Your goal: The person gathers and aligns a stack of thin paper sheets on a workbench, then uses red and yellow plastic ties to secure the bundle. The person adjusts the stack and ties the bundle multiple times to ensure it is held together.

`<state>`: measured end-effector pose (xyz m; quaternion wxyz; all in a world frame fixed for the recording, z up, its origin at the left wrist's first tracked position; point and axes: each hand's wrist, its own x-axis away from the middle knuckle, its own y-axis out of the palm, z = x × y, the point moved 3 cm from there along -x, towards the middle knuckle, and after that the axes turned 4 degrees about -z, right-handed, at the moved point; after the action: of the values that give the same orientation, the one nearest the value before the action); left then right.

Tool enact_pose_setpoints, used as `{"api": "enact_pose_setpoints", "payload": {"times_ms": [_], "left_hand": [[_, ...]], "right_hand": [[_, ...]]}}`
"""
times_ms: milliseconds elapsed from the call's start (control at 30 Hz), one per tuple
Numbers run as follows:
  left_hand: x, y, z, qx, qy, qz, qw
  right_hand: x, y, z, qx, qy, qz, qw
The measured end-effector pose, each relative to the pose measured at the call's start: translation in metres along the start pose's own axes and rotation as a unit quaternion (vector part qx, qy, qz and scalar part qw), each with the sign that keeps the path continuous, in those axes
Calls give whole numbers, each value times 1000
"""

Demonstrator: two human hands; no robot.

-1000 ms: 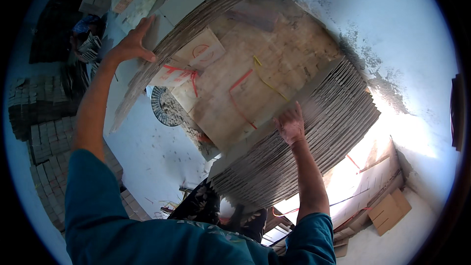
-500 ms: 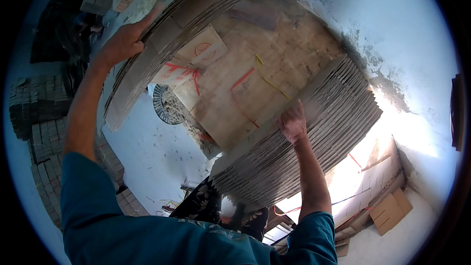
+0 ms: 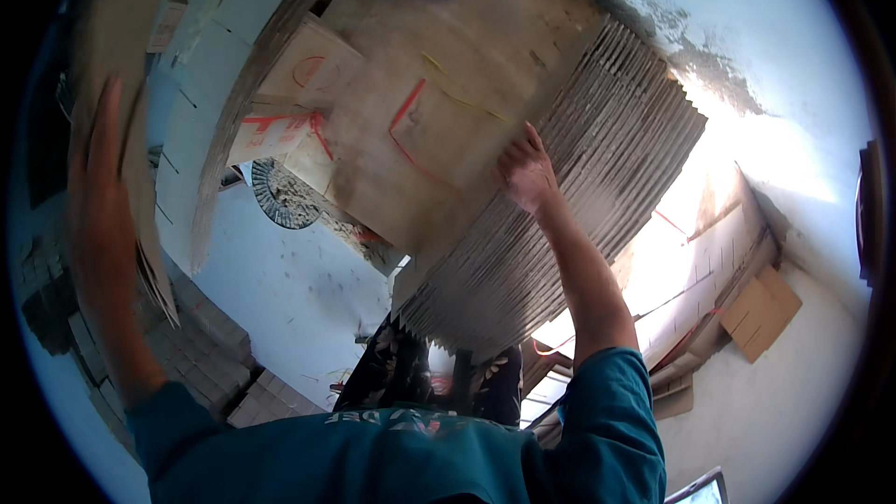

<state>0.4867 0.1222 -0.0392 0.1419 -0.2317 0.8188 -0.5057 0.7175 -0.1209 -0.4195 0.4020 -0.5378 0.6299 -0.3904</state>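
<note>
Far to the left, my left hand (image 3: pixel 101 187) lies with long, straightened fingers against a few flat cardboard sheets (image 3: pixel 136 154), tilted and parted from the pile beside them. Its thumb is hidden. Right of centre, my right hand (image 3: pixel 527 168) has its fingers curled over the upper edge of a thick stack of cardboard sheets (image 3: pixel 569 187), whose layered edges face me. Between my hands, the pile of pale-topped cardboard sheets (image 3: pixel 219 75) curves along the left of a brown, dusty surface (image 3: pixel 373 140).
A printed cardboard box (image 3: pixel 308 65) and red and yellow straps (image 3: pixel 406 107) lie beyond the stack. A round ridged object (image 3: pixel 275 194) sits by the white floor (image 3: pixel 289 289). Bundled cardboard (image 3: pixel 201 336) stands at lower left; a stained wall (image 3: pixel 747 47) rises at right.
My left hand has moved left and down, carrying a few sheets away from the pile. My right hand stays on its stack, and the whole view has shifted slightly.
</note>
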Motion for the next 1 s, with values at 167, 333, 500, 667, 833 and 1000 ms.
{"api": "enact_pose_setpoints", "payload": {"times_ms": [167, 333, 500, 667, 833, 1000], "left_hand": [[24, 1, 121, 384, 146, -118, 904], [-10, 131, 233, 453, 131, -198, 859], [-50, 185, 299, 469, 136, -210, 847], [-58, 206, 320, 443, 179, -185, 859], [-56, 221, 326, 405, 193, -276, 850], [-62, 223, 328, 443, 231, -232, 834]], "right_hand": [[1, -1, 1, -18, 9, 7, 1000], [-10, -13, -9, -19, -17, 35, 999], [-9, -6, -5, -35, -21, 63, 997], [-5, -2, -1, -47, -32, 69, 996], [-6, -7, -2, -66, -22, 57, 996], [-8, -7, -3, -87, -41, 141, 985]]}}
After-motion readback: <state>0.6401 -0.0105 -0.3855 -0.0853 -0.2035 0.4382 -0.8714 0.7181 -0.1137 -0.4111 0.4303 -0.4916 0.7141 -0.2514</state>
